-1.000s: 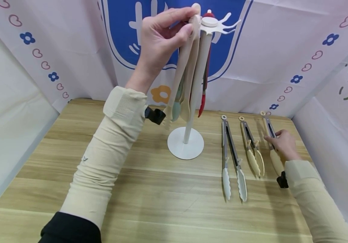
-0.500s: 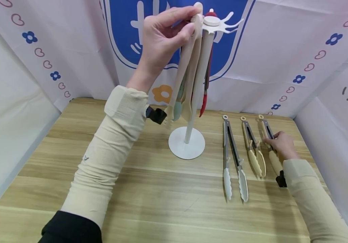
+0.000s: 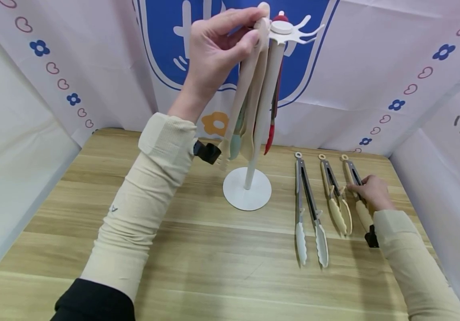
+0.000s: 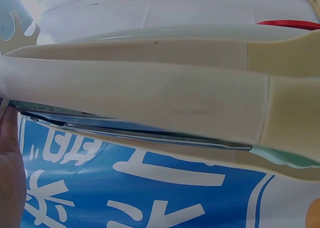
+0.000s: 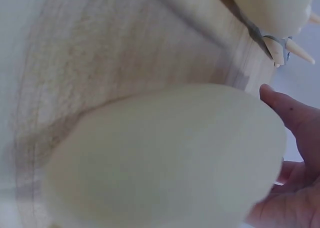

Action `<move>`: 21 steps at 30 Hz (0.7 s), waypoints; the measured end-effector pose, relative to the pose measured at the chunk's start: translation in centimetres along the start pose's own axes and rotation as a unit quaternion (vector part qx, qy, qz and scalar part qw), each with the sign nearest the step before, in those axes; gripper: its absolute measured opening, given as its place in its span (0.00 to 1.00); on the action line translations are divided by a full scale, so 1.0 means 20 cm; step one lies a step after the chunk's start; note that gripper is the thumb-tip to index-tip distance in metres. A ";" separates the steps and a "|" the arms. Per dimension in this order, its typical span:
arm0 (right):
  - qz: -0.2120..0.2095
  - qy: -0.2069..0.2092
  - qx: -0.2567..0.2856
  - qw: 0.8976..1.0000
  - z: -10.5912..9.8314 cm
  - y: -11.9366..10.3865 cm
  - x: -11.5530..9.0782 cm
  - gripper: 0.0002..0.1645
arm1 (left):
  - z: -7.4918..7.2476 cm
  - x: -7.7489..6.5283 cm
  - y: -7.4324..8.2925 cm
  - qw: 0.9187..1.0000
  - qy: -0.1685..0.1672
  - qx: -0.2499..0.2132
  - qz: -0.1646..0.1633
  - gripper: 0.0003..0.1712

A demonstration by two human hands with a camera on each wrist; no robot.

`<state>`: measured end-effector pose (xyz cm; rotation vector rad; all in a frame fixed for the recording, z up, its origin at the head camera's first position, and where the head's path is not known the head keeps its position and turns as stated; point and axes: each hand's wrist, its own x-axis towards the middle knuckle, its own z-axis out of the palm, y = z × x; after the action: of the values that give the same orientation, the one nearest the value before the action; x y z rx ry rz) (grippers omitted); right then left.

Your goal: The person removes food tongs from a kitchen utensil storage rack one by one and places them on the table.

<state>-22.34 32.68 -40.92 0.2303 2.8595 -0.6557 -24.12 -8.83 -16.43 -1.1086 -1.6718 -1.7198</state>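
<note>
Both my hands are busy: left hand (image 3: pixel 219 47) pinches a beige utensil (image 3: pixel 240 92), right hand (image 3: pixel 374 191) grips the rightmost tongs (image 3: pixel 362 214), now slid closer to the middle tongs (image 3: pixel 336 214). Neater row, I'd say.

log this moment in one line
left hand: pinches pale utensil at top of rack | right hand: grips right tongs | middle tongs, white tongs: on table

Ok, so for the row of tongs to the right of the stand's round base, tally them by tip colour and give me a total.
White-tipped tongs: 1
Cream-tipped tongs: 2, one of them in the right hand
Total: 3
</note>
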 end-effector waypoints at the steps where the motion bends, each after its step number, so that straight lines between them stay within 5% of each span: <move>1: -0.002 0.000 -0.002 1.000 0.00 0.00 0.00 0.29 | 0.00 0.00 0.00 1.000 0.000 0.000 0.000 0.16; 21: -0.001 -0.026 -0.006 1.000 0.01 0.02 0.04 0.25 | 0.00 0.00 0.00 1.000 -0.003 0.001 0.000 0.17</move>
<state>-22.90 33.08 -41.52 0.2069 2.8137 -0.6360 -24.12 -8.89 -16.49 -1.1141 -1.6765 -1.7148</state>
